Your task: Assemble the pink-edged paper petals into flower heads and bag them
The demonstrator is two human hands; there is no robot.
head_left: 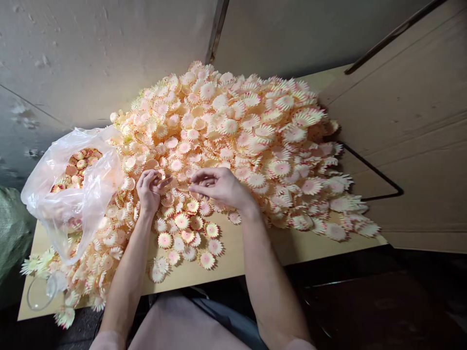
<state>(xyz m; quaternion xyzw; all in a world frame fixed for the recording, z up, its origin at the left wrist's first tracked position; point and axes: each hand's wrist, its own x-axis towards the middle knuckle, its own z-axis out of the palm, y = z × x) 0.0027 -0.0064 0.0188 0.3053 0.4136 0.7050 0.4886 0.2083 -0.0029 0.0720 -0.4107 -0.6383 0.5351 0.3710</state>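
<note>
A big heap of cream-and-pink artificial flower heads (233, 131) covers the wooden table (292, 245). My left hand (150, 187) hovers at the heap's near edge, its fingers curled around a small flower piece. My right hand (219, 186) is just to the right of it, palm down, with fingers pinched together over the loose flowers; what it pinches is hidden. Scattered single flower heads (188, 238) lie flat between my forearms.
A clear plastic bag (73, 187) partly filled with flower heads stands at the left. A clear round lid or cup (41, 293) lies at the table's front left corner. Brown board panels (412, 126) rise at the right, a grey wall behind.
</note>
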